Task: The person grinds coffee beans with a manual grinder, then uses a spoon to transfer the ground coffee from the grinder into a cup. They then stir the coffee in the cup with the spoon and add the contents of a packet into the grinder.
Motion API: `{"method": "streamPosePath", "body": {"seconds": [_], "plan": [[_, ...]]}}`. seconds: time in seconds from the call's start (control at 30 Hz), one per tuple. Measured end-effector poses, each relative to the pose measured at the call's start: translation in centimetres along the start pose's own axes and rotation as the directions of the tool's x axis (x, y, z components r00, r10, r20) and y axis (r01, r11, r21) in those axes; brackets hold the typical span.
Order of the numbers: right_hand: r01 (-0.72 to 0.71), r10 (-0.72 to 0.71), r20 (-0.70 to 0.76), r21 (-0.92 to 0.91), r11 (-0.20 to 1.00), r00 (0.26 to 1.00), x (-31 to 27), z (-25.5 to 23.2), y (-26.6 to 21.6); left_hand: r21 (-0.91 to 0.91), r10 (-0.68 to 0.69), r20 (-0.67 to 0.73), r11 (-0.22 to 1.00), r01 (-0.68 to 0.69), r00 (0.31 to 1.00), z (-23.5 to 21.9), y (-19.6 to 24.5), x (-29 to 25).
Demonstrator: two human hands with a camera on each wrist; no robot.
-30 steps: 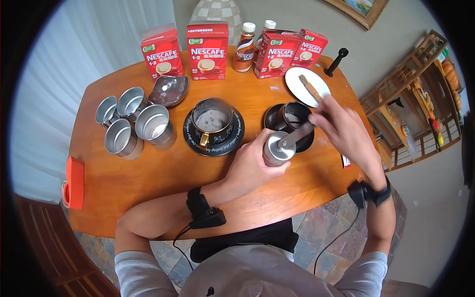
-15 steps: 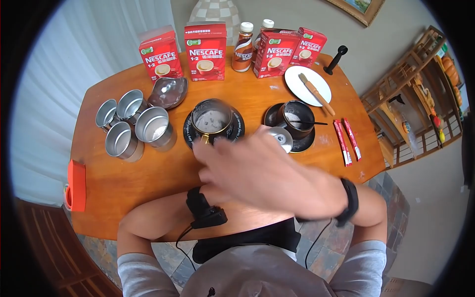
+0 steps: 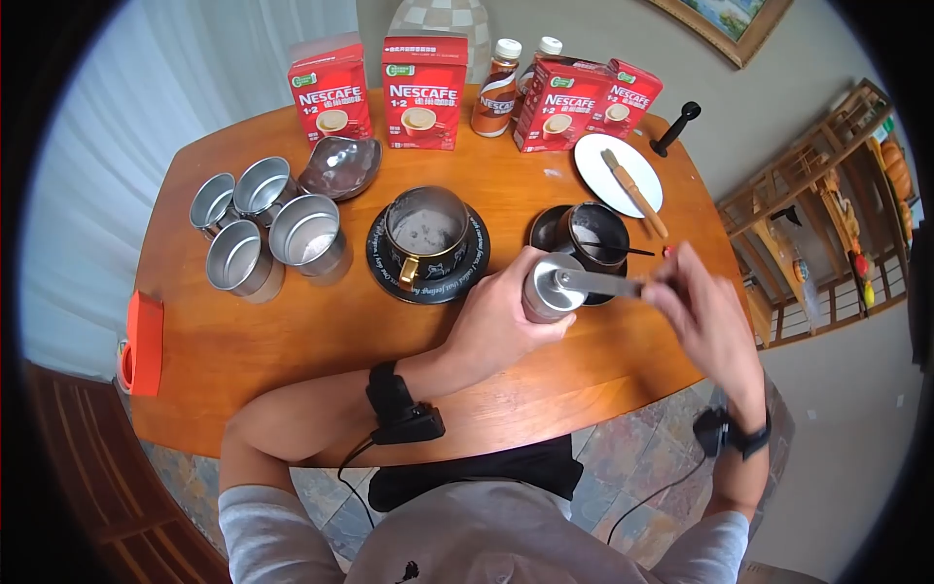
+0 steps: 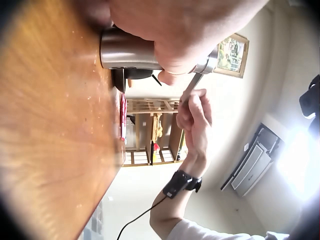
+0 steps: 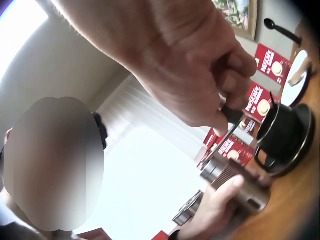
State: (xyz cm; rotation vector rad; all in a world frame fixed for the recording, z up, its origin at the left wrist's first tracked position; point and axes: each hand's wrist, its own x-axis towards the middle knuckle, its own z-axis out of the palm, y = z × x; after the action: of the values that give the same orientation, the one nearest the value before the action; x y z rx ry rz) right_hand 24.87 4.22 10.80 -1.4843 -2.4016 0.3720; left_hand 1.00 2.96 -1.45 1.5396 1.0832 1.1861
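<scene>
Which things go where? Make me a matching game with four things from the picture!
Things:
1. metal grinder
2. brush
3. four metal cups
4. gold-handled cup

Places:
A. on the white plate
B. on a black saucer with white writing
C. in the person's left hand
D. grouped beside the dark shiny bowl

Pairs: 1-C, 2-A, 3-D, 4-B

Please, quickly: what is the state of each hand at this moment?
Left hand: closed, gripping the metal grinder.
Right hand: closed, holding the outer end of its crank handle.
</scene>
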Motion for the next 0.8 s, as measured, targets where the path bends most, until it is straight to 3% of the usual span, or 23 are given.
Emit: {"method": "streamPosePath", "body": {"seconds": [0.1,0.2,0.27,0.33,0.43,0.47,0.6,0.63,0.67,0.73,0.8], "plan": [[-0.023,0.032,0.111,-0.084,0.996,0.993,-3.9,-0.4,-3.2,0.002,0.039,-0.015,0.999,-0.039,0.999,0.0,-0.2,0.0],[0.276,-0.271,0.187,0.000,0.961,0.944,-5.2,0.2,-6.1,0.008,0.055,-0.015,0.998,-0.055,0.998,0.2,-0.2,0.0],[0.392,-0.380,0.213,-0.020,0.920,0.900,-4.9,1.8,-8.4,0.014,0.036,-0.012,0.999,-0.036,0.999,0.2,-0.3,0.0],[0.499,-0.509,0.106,0.108,0.860,0.854,-3.0,4.2,-10.0,-0.011,0.014,0.016,1.000,-0.014,1.000,0.0,0.1,-0.1],[0.608,-0.603,0.076,-0.099,0.788,0.794,2.2,6.9,-12.2,-0.033,0.035,0.021,0.999,-0.034,0.999,0.1,-0.3,-0.1],[0.583,-0.570,0.129,-0.106,0.805,0.811,3.9,7.1,-13.1,-0.014,0.079,-0.007,0.997,-0.079,0.997,0.4,-0.8,-0.2],[0.520,-0.525,-0.049,-0.086,0.850,0.850,12.3,8.6,-10.2,0.029,0.277,0.071,0.960,-0.280,0.958,0.5,-2.8,0.9],[0.498,-0.506,-0.095,-0.099,0.861,0.857,13.5,8.3,-8.5,0.082,0.186,-0.035,0.980,-0.183,0.982,0.5,-1.3,0.2],[0.480,-0.491,-0.136,-0.109,0.870,0.860,13.9,7.5,-6.6,0.001,0.128,-0.051,0.992,-0.128,0.990,0.5,-0.9,0.3],[0.350,-0.353,-0.146,-0.045,0.936,0.924,13.3,5.6,-3.4,0.049,0.019,-0.003,0.999,-0.019,1.000,0.0,-0.3,0.1],[0.305,-0.339,-0.208,-0.177,0.936,0.918,11.1,4.2,0.0,0.037,0.030,-0.013,0.999,-0.029,0.999,0.1,-0.1,0.1]]}}
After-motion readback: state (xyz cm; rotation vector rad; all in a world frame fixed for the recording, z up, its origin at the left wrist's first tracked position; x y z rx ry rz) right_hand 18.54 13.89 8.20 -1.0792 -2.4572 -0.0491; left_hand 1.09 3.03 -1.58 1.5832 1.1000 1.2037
